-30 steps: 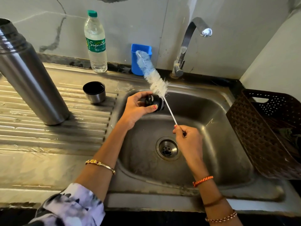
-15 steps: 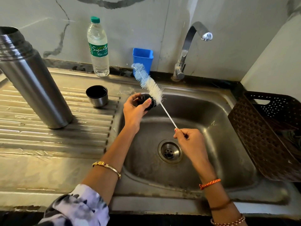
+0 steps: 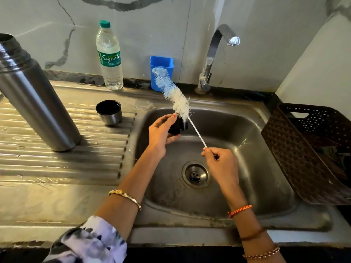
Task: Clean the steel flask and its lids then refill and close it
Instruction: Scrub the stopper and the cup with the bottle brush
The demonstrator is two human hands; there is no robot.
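Two hands are busy over the sink [image 3: 266,168], and the step in hand looks like the scrubbing of the flask's small inner lid. The left hand [image 3: 161,131] is curled round the black stopper [image 3: 177,127], holding it above the back left part of the basin with the thumb on top. The right hand [image 3: 221,162] pinches the thin white handle of the bottle brush [image 3: 176,95] near its lower end, fingers folded round the wire. The brush slants up and to the left; its white bristles touch the stopper's upper edge, while the blue tip reaches up in front of the blue cup [image 3: 165,62] by the wall.

The steel flask [image 3: 36,103] stands open on the ribbed draining board of the desk [image 3: 57,168], well to the left of the sink, with no lid on its mouth. Its steel cup lid [image 3: 109,112] sits mouth up on the same board, between the flask and the basin. A water bottle [image 3: 110,57] stands at the back wall, its green cap on. The tap [image 3: 218,50] shows no running water. A brown basket [image 3: 303,152] rests at the right of the sink.

By my reading the task is in its early half: cleaning is under way, refilling and closing are not yet begun. The next move probably calls for working the bristles round the stopper's rim and threads while the left hand turns it, then a rinse under the tap. The thin wire handle may flex, so a hold nearer the bristles would give firmer pressure.
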